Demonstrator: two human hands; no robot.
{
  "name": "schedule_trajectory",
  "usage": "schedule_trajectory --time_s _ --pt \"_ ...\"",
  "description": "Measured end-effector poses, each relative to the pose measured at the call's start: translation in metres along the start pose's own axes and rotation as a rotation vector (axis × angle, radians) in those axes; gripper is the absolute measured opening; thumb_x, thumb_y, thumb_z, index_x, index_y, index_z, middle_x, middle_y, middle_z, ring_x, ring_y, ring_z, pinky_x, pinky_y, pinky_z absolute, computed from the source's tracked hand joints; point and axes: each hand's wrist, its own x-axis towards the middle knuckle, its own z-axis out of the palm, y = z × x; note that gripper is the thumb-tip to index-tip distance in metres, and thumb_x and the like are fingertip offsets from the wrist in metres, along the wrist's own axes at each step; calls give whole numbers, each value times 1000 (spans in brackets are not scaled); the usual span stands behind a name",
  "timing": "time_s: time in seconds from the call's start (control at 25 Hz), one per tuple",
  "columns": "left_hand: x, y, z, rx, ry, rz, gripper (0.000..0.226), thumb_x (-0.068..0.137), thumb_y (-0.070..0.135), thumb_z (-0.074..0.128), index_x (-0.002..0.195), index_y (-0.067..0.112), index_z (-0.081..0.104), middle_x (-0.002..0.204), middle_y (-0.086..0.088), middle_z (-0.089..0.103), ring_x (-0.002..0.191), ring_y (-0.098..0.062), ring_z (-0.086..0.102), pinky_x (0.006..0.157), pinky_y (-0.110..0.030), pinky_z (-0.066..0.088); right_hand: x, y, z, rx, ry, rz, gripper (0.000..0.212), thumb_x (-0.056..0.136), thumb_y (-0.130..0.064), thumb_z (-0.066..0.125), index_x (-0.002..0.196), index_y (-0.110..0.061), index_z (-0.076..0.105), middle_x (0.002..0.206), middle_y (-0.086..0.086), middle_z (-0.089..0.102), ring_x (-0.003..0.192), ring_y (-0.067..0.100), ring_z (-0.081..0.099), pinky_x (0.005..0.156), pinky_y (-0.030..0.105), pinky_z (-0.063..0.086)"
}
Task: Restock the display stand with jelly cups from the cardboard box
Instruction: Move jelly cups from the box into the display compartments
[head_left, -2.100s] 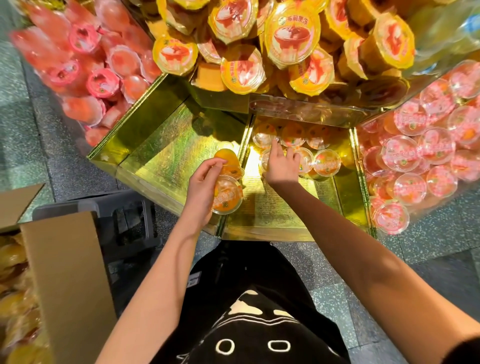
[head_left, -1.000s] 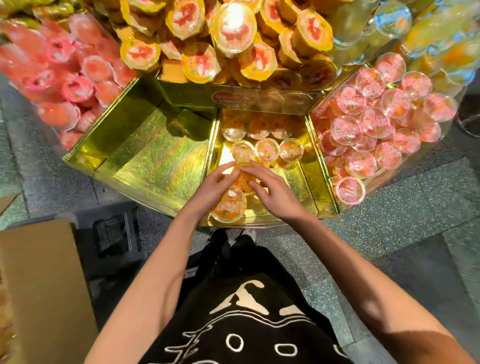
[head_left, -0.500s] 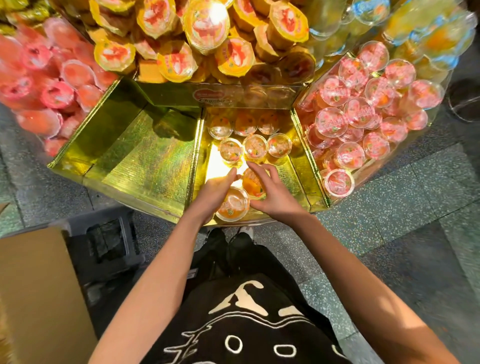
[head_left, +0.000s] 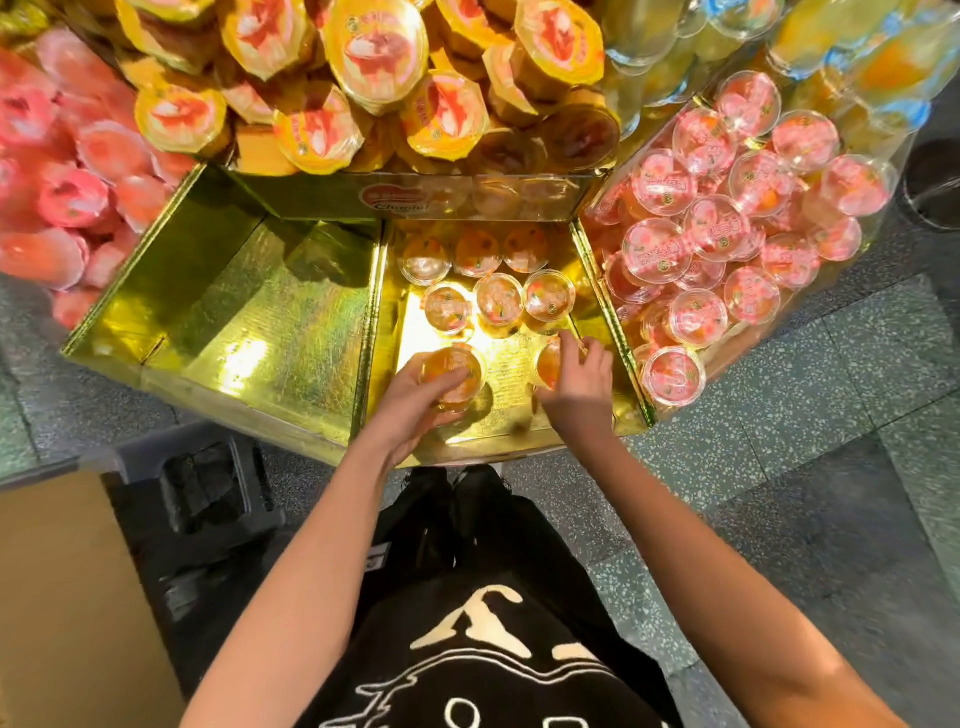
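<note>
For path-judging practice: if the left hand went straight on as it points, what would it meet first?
Likely the middle row's left cup, just beyond the left hand; depth unclear.

Orange jelly cups (head_left: 500, 298), 2 rows, lids up, in gold display stand (head_left: 270, 322).

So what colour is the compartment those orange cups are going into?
The compartment is shiny metallic gold, clearest in the head view.

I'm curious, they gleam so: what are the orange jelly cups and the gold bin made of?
Orange jelly cups: seemingly clear glossy plastic with film lids; the filling shows through the walls.
Gold bin: probably foil-faced cardboard, mirror-glossy; it reflects light, and its edges look folded.
</note>
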Motion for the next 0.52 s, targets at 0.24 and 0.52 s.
schedule_trajectory --time_s 0.24,0.52 --pt "23 -18 19 133 162 145 31 85 17 75 113 24 63 108 8 68 97 -6 65 80 -19 52 33 15 23 -310 188 -145 46 73 9 66 119 8 61 103 29 65 97 42 63 78 46 56" --pt "40 -23 27 245 234 157 41 87 22 74 122 28 54 118 9 51 106 1 48 95 -29 44 38 13 24 -295 63 -72 69 75 2 74 138 0 47 137 31 49 120 43 53 92 47 49"
